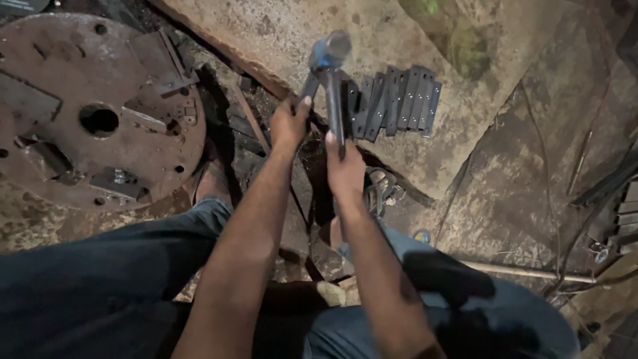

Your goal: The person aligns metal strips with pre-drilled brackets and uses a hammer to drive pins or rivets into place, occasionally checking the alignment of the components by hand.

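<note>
At frame centre, the right hand is closed around the hammer handle, while left hand fingers pinch a dark metal strip just beside the hammer head.

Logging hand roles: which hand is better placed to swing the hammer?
Right, probably. The right hand grips the hammer by its handle, head raised and blurred. The left hand holds a dark metal piece beside it, near the row of flat bars.

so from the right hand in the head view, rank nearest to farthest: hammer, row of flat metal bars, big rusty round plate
1. hammer, held in the right hand, head raised.
2. row of flat metal bars, just beyond, up and right.
3. rusty round plate, far left.
</note>
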